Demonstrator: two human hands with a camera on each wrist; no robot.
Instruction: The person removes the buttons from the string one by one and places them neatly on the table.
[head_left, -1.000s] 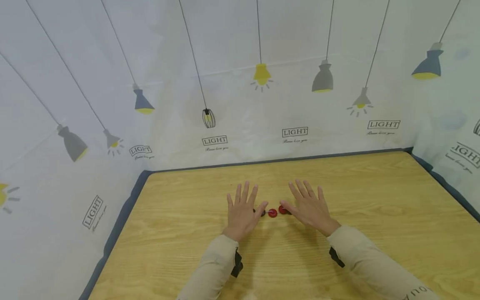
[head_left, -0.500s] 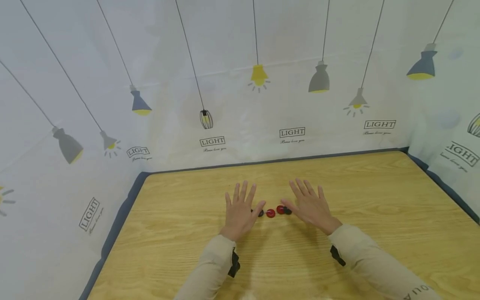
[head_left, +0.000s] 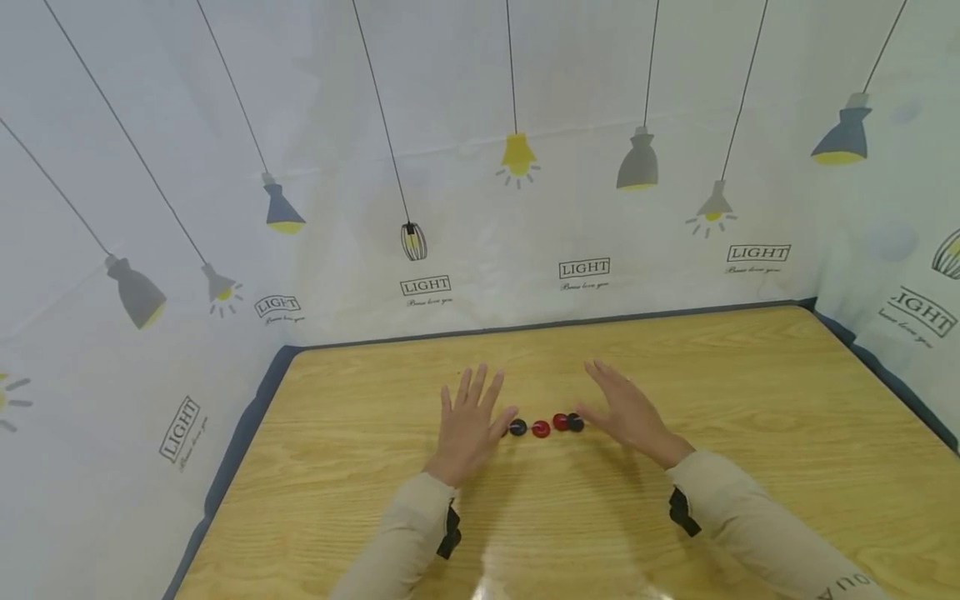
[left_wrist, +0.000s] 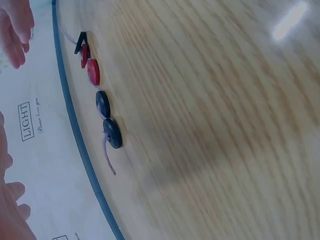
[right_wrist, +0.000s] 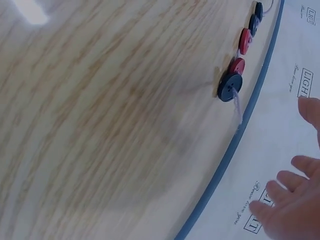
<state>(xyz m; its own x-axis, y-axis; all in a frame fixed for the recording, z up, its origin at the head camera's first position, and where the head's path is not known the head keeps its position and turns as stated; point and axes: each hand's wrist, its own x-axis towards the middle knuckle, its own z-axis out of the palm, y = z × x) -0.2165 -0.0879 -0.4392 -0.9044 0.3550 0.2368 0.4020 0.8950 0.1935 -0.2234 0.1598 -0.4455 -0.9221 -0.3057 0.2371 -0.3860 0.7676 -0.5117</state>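
Observation:
A row of red and black buttons threaded on a pale string lies on the wooden table. In the head view a red button (head_left: 541, 428) is in the middle, with a black button (head_left: 518, 427) to its left and a red button (head_left: 560, 422) and black button (head_left: 575, 422) to its right. My left hand (head_left: 465, 431) hovers by the row's left end, fingers spread straight. By the right end is my right hand (head_left: 633, 419), fingers extended, holding nothing. Loose string ends show in the left wrist view (left_wrist: 108, 156) and right wrist view, beyond the end black button (right_wrist: 230, 87).
The wooden table (head_left: 570, 517) has a dark blue edge strip (left_wrist: 80, 120) at its borders. White wall sheets (head_left: 465, 192) printed with hanging lamps and the word LIGHT stand behind and at both sides. Beige sleeves with black wrist straps cover both forearms.
Both hands have drawn slightly outward, apart from each other. More of the buttons at each end of the row now shows. The row itself lies still on the table.

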